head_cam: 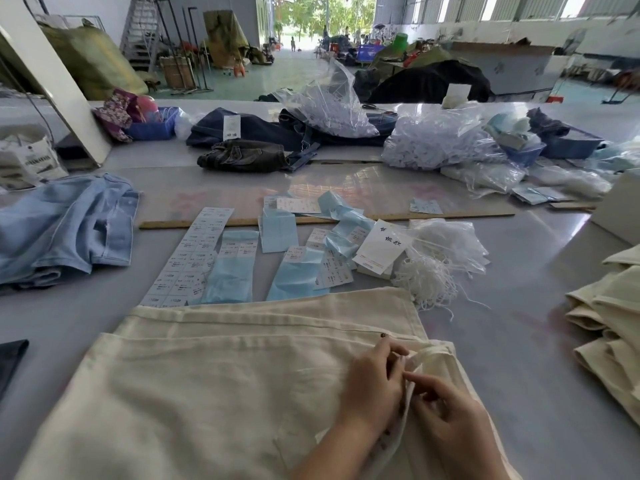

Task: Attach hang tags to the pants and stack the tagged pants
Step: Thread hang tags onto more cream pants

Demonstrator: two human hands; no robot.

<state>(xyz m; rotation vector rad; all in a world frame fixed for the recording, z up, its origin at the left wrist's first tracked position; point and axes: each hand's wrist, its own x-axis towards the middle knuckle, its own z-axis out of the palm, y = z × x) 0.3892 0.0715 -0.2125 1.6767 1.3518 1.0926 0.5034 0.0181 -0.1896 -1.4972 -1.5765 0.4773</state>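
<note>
The cream pants lie flat right in front of me, and both my hands work at their waistband edge. My left hand has its fingers curled onto the cloth; my right hand pinches the folded edge, fingertips together. I see no tag on these pants yet, so I judge the attaching barely begun. Just beyond the pants lie the hang tags and white strings. Right of the pants sits a cream stack; whether those are tagged I cannot tell.
</note>
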